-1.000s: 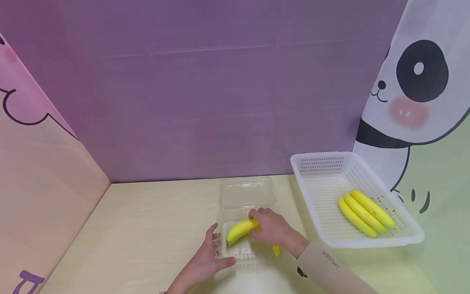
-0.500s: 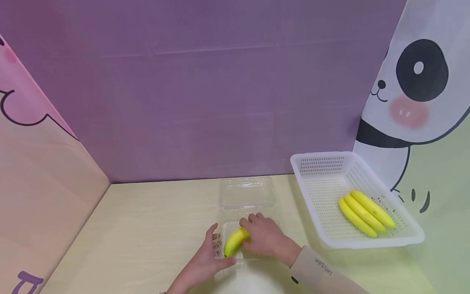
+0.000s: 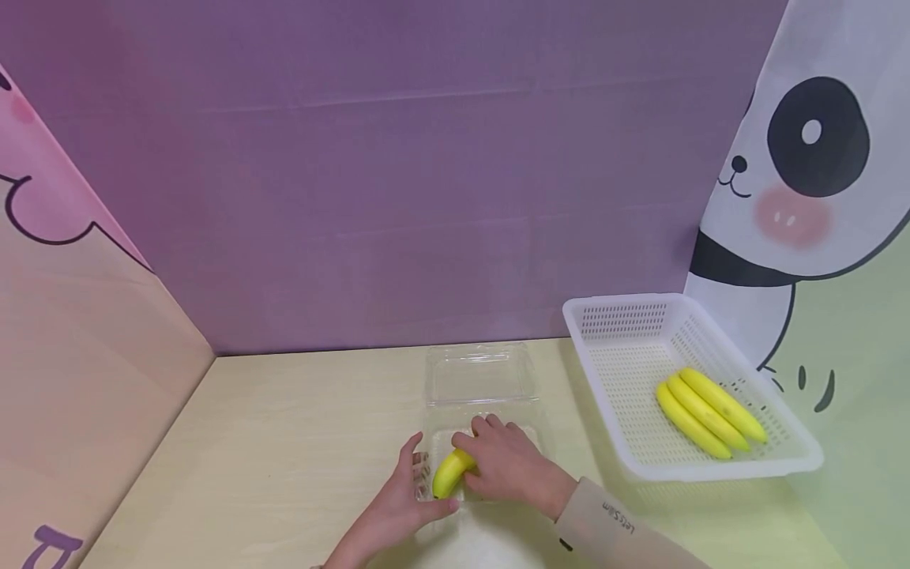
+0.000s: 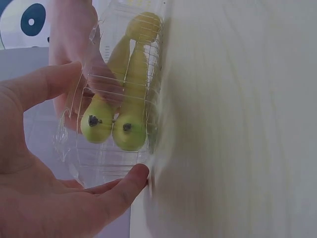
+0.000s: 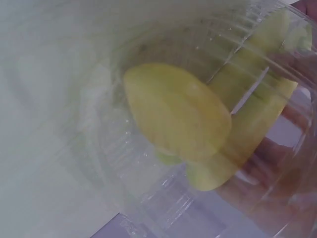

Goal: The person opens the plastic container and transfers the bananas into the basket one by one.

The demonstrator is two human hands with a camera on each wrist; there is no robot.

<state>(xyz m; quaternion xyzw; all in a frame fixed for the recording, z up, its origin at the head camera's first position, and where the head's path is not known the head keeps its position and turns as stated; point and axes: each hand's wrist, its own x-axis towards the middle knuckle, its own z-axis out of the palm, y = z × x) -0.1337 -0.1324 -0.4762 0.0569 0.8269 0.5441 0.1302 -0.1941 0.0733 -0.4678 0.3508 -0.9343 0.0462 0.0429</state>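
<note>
A clear plastic clamshell box point(image 3: 480, 378) lies with its lid folded back toward the wall. My left hand point(image 3: 400, 499) holds the box's left end, thumb and fingers spread round its wall. In the box, my right hand point(image 3: 506, 465) grips a banana point(image 3: 449, 474) from above, its dark tip pointing toward the left thumb. Through the clear wall in the left wrist view, this banana point(image 4: 97, 130) lies beside another banana point(image 4: 130, 135). A rounded yellow end point(image 5: 176, 109) shows close up in the right wrist view, with more yellow fruit behind it.
A white perforated basket point(image 3: 593, 383) stands at the right of the pale wooden table point(image 3: 284, 442), with 3 bananas point(image 3: 707, 411) in it. A purple backdrop point(image 3: 370, 197) rises behind the table, with printed cloth panels at both sides.
My right hand has moved left and slightly toward me with the banana, lowering it into the box and turning its tip nearer the left thumb. The left hand stays where it was.
</note>
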